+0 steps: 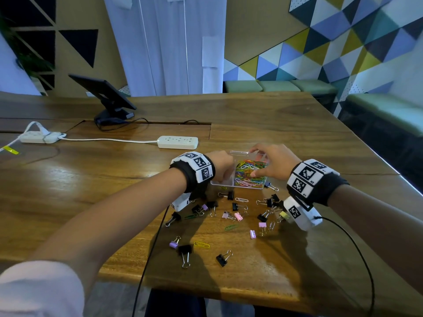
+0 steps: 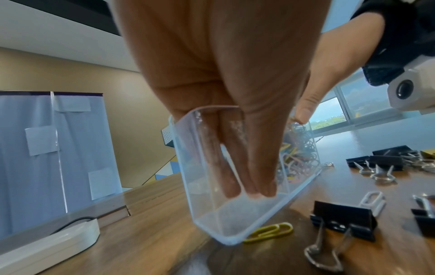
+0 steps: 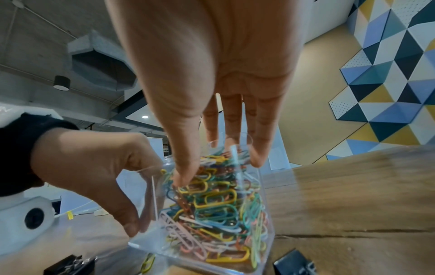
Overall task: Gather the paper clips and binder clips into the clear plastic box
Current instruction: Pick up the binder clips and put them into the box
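The clear plastic box point(image 1: 261, 187) stands on the wooden table; its right compartment is full of coloured paper clips point(image 3: 212, 210) and its left one is bare. My left hand point(image 1: 223, 177) pinches the box's left wall point(image 2: 188, 148), fingers point(image 2: 235, 167) inside and thumb outside. My right hand point(image 1: 257, 161) spreads over the right compartment: its thumb point(image 3: 186, 167) touches the clips and its straight fingers reach the far rim. Black, pink and purple binder clips point(image 1: 185, 251) and loose paper clips point(image 1: 201, 244) lie scattered in front of the box.
A white power strip point(image 1: 177, 142) lies behind the box, another point(image 1: 39, 137) at the far left. A dark screen on a stand point(image 1: 103, 92) is at the back left. Black wrist cables point(image 1: 151, 248) cross the table's near edge point(image 1: 206, 291).
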A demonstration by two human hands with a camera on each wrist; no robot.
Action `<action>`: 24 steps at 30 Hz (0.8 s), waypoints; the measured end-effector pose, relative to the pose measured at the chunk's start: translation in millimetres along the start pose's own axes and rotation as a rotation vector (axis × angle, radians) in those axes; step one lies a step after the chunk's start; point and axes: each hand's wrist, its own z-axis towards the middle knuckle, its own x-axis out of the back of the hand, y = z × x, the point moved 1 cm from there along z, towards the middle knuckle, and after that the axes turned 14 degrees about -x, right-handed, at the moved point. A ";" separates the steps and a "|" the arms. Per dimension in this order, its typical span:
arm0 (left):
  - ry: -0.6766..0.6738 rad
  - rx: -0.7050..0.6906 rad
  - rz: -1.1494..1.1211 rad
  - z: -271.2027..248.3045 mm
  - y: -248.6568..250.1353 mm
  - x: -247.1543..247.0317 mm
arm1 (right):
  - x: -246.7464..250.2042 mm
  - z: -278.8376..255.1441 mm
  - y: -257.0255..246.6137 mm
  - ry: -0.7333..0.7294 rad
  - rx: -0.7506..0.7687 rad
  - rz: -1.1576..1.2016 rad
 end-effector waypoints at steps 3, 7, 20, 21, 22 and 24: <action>0.156 -0.018 -0.029 -3.9 -8.1 0.9 | 3.6 4.8 0.6 0.021 -0.018 -0.002; 0.451 -0.038 0.010 -11.8 -22.2 -3.1 | 3.3 11.9 -0.1 0.047 -0.045 -0.018; 0.158 -0.101 -0.189 -14.1 -23.6 -40.3 | -1.4 19.4 0.2 0.017 -0.062 -0.073; 0.139 -0.093 -0.191 -12.6 -22.5 -42.4 | -0.5 17.5 1.0 0.020 -0.056 -0.065; 0.126 -0.085 -0.194 -11.1 -22.2 -44.4 | 0.3 15.3 2.1 0.032 -0.047 -0.064; 0.117 -0.068 -0.213 -9.5 -21.7 -46.7 | 1.4 10.0 5.7 0.075 -0.028 -0.085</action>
